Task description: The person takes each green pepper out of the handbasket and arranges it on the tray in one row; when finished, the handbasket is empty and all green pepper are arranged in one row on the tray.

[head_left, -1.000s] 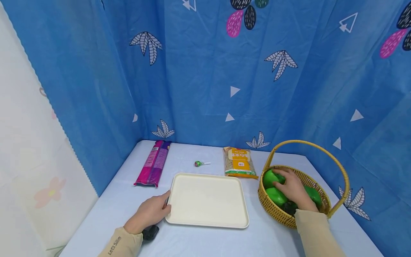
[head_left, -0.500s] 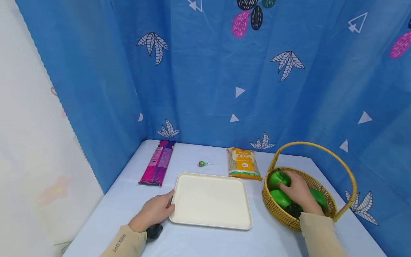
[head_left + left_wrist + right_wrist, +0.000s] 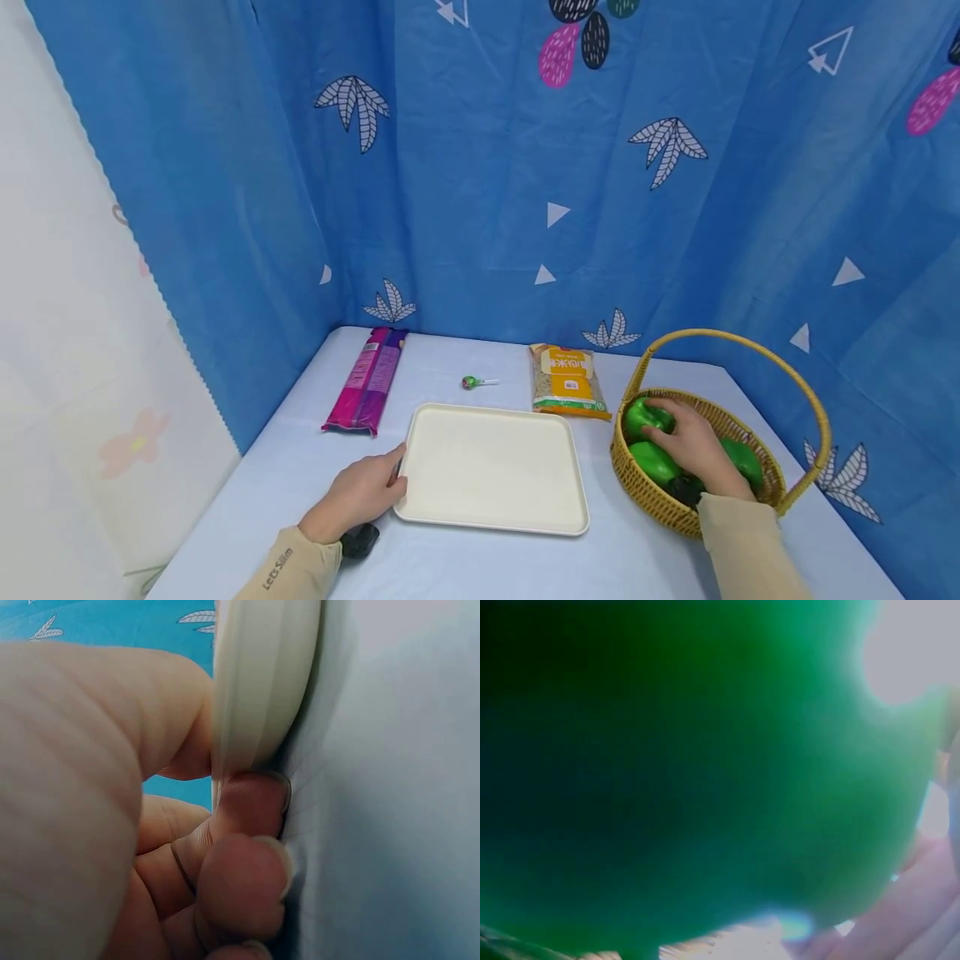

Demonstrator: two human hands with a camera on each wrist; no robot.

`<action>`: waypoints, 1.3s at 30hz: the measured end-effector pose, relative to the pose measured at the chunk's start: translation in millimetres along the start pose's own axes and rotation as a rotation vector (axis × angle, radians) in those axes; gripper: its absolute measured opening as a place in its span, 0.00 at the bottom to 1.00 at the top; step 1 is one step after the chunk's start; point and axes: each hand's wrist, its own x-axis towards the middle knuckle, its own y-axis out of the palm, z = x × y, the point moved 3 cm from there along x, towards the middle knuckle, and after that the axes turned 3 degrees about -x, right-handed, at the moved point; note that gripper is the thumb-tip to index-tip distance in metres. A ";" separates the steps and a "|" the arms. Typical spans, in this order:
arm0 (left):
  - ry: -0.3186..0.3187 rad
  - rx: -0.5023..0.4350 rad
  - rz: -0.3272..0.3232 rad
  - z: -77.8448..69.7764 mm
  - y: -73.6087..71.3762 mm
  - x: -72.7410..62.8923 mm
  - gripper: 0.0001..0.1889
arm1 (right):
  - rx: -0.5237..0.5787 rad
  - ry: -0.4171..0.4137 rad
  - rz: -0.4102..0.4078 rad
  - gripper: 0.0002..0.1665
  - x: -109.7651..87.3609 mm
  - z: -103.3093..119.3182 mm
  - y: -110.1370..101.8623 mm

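My left hand (image 3: 360, 493) pinches the left edge of a cream rectangular tray (image 3: 491, 471), which lies on the table. In the left wrist view, the thumb bends over the tray's rim (image 3: 259, 682) and fingertips curl under it. Over at the right, my right hand (image 3: 692, 442) reaches into a round wicker basket (image 3: 641, 493) with a tall handle. Its thumb and fingers hold a shiny green bell pepper (image 3: 640, 417) near the basket's left wall. Another green pepper (image 3: 654, 464) lies just in front of it. The right wrist view is mostly filled by a blurred green pepper (image 3: 780, 810).
A pink and purple packet (image 3: 365, 383) lies at the back left. Behind the tray are a small lollipop (image 3: 469, 382) and a yellow bag of grain (image 3: 567, 382). More green produce (image 3: 742, 463) sits in the basket's right side. A blue curtain (image 3: 480, 167) hangs behind the table.
The head view has shifted slightly. The pepper under my right hand has turned a little and shows more between thumb and fingers. My left hand stays on the tray's edge.
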 end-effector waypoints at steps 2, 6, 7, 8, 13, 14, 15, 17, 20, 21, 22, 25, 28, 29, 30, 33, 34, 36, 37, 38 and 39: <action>-0.004 0.001 0.001 -0.2 -0.2 0.0 0.33 | 0.004 -0.007 -0.002 0.34 -0.5 0.9 0.1; -0.008 -0.005 0.001 -1.0 -0.7 -0.5 0.33 | 0.007 -0.011 0.002 0.34 -1.7 2.1 -0.2; -0.006 -0.008 -0.001 -1.7 -0.8 -0.9 0.33 | 0.007 -0.010 0.002 0.34 -1.7 2.1 -0.5; -0.005 -0.011 -0.002 -1.9 -0.9 -1.3 0.33 | 0.004 -0.009 0.003 0.34 -1.7 2.0 -0.9; 0.000 -0.016 -0.009 -3.1 -0.1 -2.3 0.33 | 0.001 0.008 0.003 0.35 0.9 1.8 -6.2; -0.003 -0.012 -0.010 -2.8 0.4 -2.3 0.33 | 0.005 0.011 0.004 0.35 1.6 2.1 -7.8; -0.003 -0.010 -0.012 -3.1 0.3 -2.6 0.33 | 0.011 0.014 0.005 0.36 2.4 2.3 -9.6; -0.006 -0.003 -0.013 -3.1 0.5 -3.0 0.33 | 0.024 0.018 0.003 0.37 4.0 2.5 -14.2; -0.003 -0.001 -0.016 -3.9 -0.4 -3.9 0.33 | 0.049 0.020 -0.004 0.38 5.4 3.1 -22.7; -0.001 -0.002 -0.017 -4.4 -1.0 -4.1 0.32 | 0.054 0.020 -0.008 0.38 5.7 3.2 -25.6; 0.000 0.000 -0.017 -4.5 -1.1 -4.0 0.32 | 0.058 0.024 -0.011 0.39 5.9 3.6 -28.3; 0.004 0.001 -0.020 -5.6 -1.9 -4.0 0.32 | 0.063 0.028 -0.019 0.40 5.9 5.4 -35.6; 0.006 0.001 -0.019 -6.2 -1.7 -3.7 0.32 | 0.065 0.034 -0.024 0.42 5.7 7.6 -40.7; 0.007 0.001 -0.020 -6.4 -1.9 -3.7 0.32 | 0.066 0.033 -0.026 0.42 5.3 8.4 -42.0; 0.008 -0.001 -0.018 -6.6 -1.9 -3.6 0.32 | 0.068 0.034 -0.027 0.42 4.8 9.3 -43.0; 0.008 -0.002 -0.018 -6.5 -2.2 -3.4 0.32 | 0.069 0.031 -0.031 0.42 2.6 12.5 -44.9; 0.007 -0.002 -0.016 -6.3 -2.5 -3.4 0.32 | 0.071 0.030 -0.032 0.42 1.5 14.2 -45.5; 0.002 -0.001 -0.011 -6.0 -2.7 -3.3 0.32 | 0.074 0.026 -0.032 0.41 -1.2 19.3 -47.3; 0.000 -0.001 -0.011 -5.5 -2.6 -3.0 0.33 | 0.074 0.023 -0.034 0.41 -2.6 23.0 -48.4; -0.001 0.000 -0.009 -5.3 -2.7 -3.0 0.33 | 0.073 0.016 -0.039 0.41 -3.9 27.1 -49.7; -0.001 -0.002 -0.009 -5.0 -2.7 -2.9 0.33 | 0.073 0.006 -0.046 0.41 -5.0 31.9 -51.3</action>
